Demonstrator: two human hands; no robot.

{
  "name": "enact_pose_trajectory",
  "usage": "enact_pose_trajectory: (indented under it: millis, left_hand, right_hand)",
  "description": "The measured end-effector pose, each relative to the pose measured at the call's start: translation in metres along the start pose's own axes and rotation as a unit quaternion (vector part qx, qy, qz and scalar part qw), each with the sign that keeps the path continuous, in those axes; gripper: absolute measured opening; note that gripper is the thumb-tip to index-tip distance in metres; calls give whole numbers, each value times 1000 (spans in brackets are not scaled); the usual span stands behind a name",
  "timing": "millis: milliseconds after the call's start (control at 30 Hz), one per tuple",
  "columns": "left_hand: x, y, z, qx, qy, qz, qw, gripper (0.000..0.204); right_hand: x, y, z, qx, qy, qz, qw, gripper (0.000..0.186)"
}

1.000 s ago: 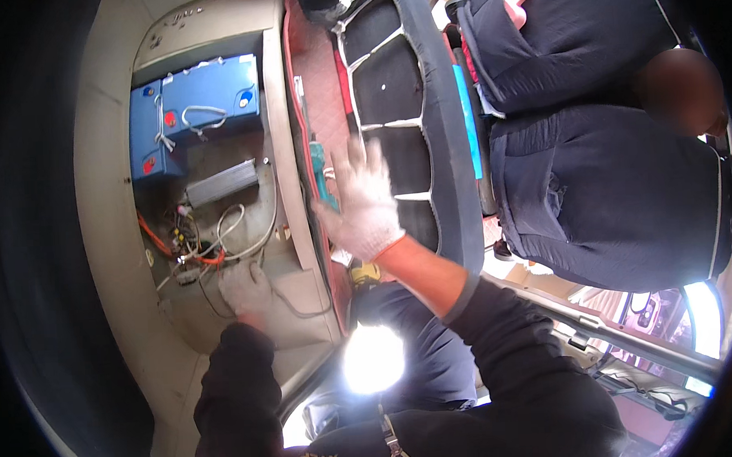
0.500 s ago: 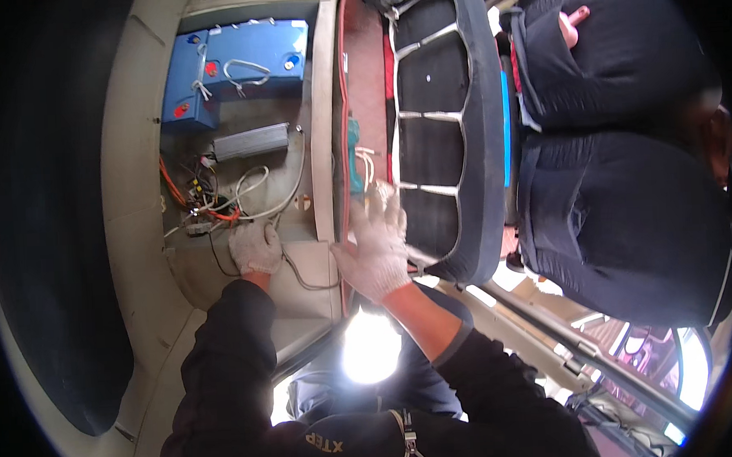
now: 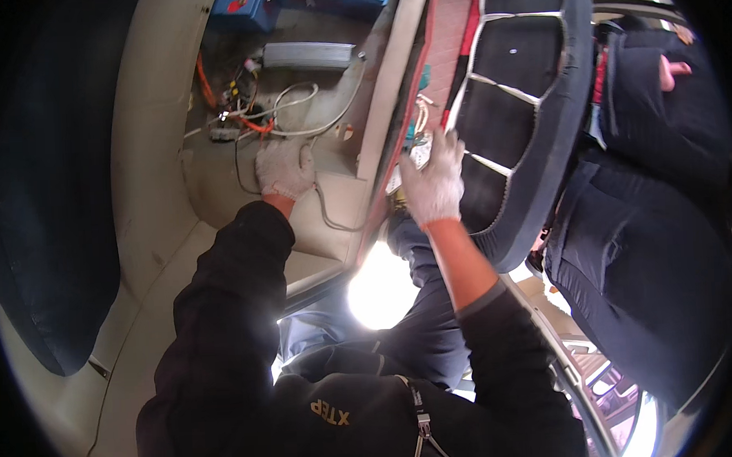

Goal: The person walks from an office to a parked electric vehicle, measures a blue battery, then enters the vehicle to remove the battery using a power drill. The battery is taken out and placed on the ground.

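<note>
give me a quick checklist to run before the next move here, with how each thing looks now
1. Hands gloved: ok, both the left hand and right hand are covered.
2. Left hand's hold on the grey cable: cannot tell, the hand hides any contact.
3. Wires sorted: not ok, they lie tangled beyond the left hand.
4. Blue battery fully in view: not ok, the picture's upper edge cuts it off.
5. Silver finned box in view: ok, nothing covers its top.
</note>
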State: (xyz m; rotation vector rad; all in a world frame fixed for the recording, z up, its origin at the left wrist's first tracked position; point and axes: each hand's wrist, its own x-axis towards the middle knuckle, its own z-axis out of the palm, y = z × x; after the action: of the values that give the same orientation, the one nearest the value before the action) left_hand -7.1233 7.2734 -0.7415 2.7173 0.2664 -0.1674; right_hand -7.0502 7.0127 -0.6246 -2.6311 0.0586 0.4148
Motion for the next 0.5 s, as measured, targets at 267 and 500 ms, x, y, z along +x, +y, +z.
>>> enact_pose_trajectory:
  millis: [267,500]
  left_hand:
    - [6,-3,-4,-7,-61,-2,998,22]
    - [9,-5,-7,-55,-11,33,998,20]
  right_hand:
    - [165,-29,56,69,-20,157,985,99]
    - [203,-57,82,18,84,203,975,110]
